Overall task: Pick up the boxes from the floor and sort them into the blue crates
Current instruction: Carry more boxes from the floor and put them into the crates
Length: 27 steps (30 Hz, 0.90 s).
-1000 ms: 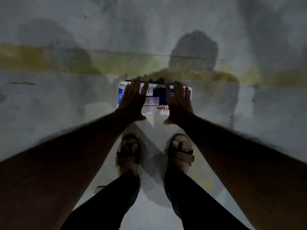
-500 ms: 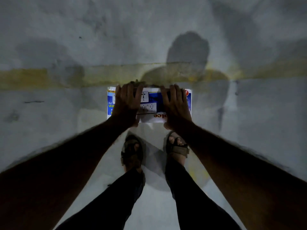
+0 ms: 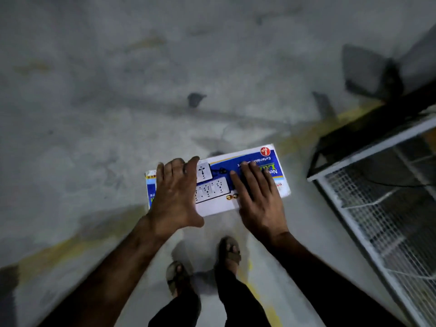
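Note:
A flat blue and white box (image 3: 213, 192) printed with an extension socket is held in front of me, above the grey floor. My left hand (image 3: 174, 197) grips its left end, fingers curled over the far edge and thumb at the near edge. My right hand (image 3: 259, 204) lies on the right half with its fingers spread on top; its thumb is hidden, apparently under the box. No blue crate is in view.
A white wire-mesh cage (image 3: 377, 197) stands close on the right. A worn yellow line (image 3: 306, 135) crosses the concrete floor. My sandalled feet (image 3: 230, 251) are just below the box. A dark object (image 3: 368, 72) sits at the top right.
The box has come up off the floor in both hands. My view has swung to the right, so the yellow line now runs slanted and the wire cage has come into sight.

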Each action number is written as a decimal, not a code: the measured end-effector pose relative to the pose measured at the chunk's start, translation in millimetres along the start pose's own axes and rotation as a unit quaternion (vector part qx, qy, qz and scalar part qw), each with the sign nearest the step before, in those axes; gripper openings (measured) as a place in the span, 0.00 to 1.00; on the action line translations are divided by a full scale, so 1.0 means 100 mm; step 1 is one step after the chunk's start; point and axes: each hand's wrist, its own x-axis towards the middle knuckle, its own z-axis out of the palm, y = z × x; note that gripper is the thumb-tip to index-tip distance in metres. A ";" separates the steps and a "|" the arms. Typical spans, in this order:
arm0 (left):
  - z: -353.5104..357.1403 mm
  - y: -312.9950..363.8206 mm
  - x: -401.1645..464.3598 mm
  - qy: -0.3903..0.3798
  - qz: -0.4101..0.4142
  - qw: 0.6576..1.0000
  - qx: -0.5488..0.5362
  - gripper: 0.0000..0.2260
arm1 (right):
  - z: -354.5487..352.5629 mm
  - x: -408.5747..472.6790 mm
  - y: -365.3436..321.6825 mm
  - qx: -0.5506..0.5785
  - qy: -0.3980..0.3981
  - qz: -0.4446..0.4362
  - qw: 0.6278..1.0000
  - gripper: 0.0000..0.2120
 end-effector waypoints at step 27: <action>-1.20 6.42 -0.46 0.261 0.476 0.840 0.019 0.40 | -4.49 -3.36 3.12 -0.282 0.106 0.378 0.876 0.33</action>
